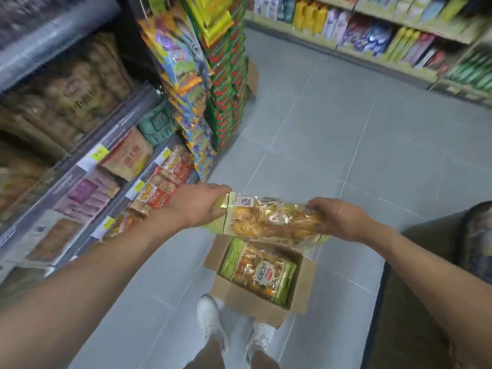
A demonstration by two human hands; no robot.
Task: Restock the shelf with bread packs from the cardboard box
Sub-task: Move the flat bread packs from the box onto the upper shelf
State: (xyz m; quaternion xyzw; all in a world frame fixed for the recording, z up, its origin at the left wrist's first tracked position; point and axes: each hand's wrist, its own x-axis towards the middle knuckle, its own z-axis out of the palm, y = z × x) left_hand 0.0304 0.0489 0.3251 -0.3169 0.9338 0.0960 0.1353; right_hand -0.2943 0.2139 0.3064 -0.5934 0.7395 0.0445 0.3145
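Observation:
I hold a clear bread pack with green edges and golden bread level in front of me, above the box. My left hand grips its left end and my right hand grips its right end. Below it on the grey floor an open cardboard box holds another green bread pack lying flat. The shelf runs along my left, several tiers filled with packaged baked goods.
Hanging snack bags and a stack of green-red packs stand at the shelf's far end. Another stocked shelf lines the far side of the aisle. A dark mat or platform lies at right. My white shoes stand beside the box.

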